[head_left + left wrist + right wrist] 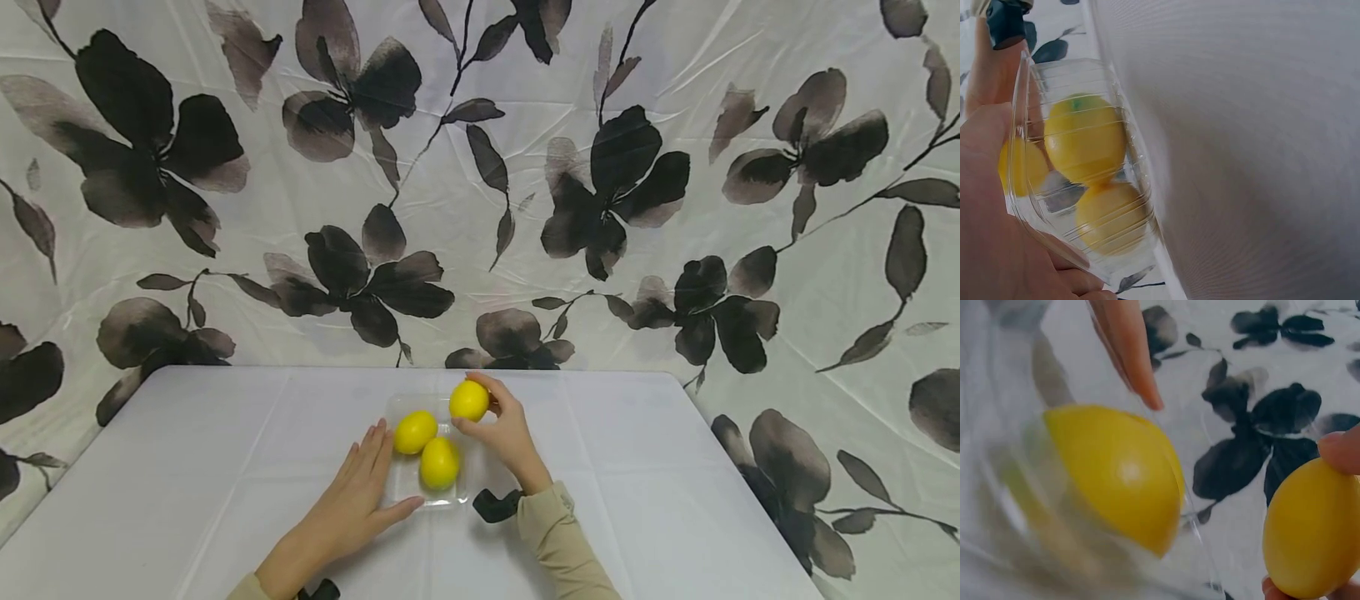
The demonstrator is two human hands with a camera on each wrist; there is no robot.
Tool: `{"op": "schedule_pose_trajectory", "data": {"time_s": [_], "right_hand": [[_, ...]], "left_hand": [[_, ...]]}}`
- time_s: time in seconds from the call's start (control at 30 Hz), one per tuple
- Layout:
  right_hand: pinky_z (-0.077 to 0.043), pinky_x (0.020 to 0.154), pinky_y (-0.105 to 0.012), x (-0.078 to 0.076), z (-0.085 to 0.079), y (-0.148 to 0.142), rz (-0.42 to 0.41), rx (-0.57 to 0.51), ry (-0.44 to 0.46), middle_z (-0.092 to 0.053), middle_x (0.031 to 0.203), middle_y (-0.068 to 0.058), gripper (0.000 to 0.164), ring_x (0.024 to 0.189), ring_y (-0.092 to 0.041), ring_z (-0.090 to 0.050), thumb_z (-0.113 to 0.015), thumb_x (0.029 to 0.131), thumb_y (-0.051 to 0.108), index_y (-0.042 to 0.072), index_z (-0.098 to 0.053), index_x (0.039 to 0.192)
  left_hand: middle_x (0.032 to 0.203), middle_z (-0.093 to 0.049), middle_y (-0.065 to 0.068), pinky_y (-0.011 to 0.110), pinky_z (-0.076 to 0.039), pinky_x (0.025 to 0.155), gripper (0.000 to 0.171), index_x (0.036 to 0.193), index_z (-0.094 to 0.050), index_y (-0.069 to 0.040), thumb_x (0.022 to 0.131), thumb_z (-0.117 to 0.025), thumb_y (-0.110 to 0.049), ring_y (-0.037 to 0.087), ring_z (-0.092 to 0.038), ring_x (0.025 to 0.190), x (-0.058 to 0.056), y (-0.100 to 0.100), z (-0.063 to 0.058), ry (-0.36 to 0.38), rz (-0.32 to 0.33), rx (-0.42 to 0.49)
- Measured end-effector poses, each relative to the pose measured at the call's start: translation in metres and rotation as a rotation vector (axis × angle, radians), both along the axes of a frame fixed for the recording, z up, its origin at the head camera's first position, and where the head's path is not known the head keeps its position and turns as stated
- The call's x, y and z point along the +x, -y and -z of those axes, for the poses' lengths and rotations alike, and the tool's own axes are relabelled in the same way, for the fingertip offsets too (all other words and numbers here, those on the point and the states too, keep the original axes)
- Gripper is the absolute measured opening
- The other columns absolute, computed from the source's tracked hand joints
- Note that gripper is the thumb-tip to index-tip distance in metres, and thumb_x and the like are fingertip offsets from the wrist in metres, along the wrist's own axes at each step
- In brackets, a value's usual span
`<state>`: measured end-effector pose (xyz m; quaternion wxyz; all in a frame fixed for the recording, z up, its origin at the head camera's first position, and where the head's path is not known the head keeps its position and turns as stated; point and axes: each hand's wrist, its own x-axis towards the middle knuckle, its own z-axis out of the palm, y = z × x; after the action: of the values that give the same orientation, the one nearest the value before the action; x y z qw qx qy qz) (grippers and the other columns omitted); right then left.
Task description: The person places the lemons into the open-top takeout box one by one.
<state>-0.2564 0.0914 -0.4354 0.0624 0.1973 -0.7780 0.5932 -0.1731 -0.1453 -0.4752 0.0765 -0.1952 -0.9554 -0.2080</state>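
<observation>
A clear plastic container (pixel 407 482) stands on the table with two yellow lemons inside, a rear one (pixel 416 432) and a front one (pixel 439 463). Along its left side lies my left hand (pixel 352 496), fingers straight and thumb stretched toward the front edge. My right hand (pixel 510 429) pinches a third lemon (pixel 468 401) between thumb and fingers at the back right corner. In the right wrist view this held lemon (pixel 1310 534) is beside the container wall. Through the ribbed wall in the left wrist view, one lemon (pixel 1085 140) shows a green tip.
A white cloth covers the table (pixel 187 467), whose back edge runs just beyond the container. Behind hangs a white curtain (pixel 480 225) with dark flowers. A black wrist-camera piece (pixel 497 506) juts out under the right wrist.
</observation>
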Motion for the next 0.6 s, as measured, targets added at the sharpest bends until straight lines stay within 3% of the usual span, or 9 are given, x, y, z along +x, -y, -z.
{"op": "schedule_pose_trajectory", "data": {"time_s": [0.27,0.47,0.6], "right_hand": [[-0.045,0.105,-0.034,0.005,0.008,0.018,-0.204,0.111,-0.062,-0.057,0.136,0.003,0.066,0.116,-0.016,-0.055,-0.081,0.079,0.017,0.015,-0.054,0.139],[-0.046,0.104,-0.031,0.012,0.013,0.028,-0.341,0.205,-0.199,-0.057,0.134,0.001,0.067,0.118,-0.013,-0.055,-0.085,0.075,0.018,0.011,-0.055,0.134],[-0.045,0.105,-0.031,0.014,0.016,0.031,-0.411,0.263,-0.243,-0.056,0.134,0.002,0.068,0.121,-0.011,-0.052,-0.086,0.072,0.015,0.013,-0.056,0.133]], "left_hand": [[0.162,-0.012,0.026,0.061,-0.016,0.117,0.106,0.152,-0.022,0.010,0.090,-0.052,-0.070,0.040,-0.014,0.149,0.000,0.000,-0.001,0.023,-0.001,-0.001],[0.161,-0.012,0.027,0.061,-0.018,0.116,0.105,0.152,-0.021,0.011,0.091,-0.052,-0.069,0.041,-0.016,0.148,0.000,0.002,0.000,0.000,0.012,0.005],[0.161,-0.012,0.027,0.062,-0.018,0.116,0.105,0.152,-0.022,0.011,0.091,-0.054,-0.068,0.041,-0.015,0.148,0.001,0.003,-0.001,-0.008,0.023,0.006]]}}
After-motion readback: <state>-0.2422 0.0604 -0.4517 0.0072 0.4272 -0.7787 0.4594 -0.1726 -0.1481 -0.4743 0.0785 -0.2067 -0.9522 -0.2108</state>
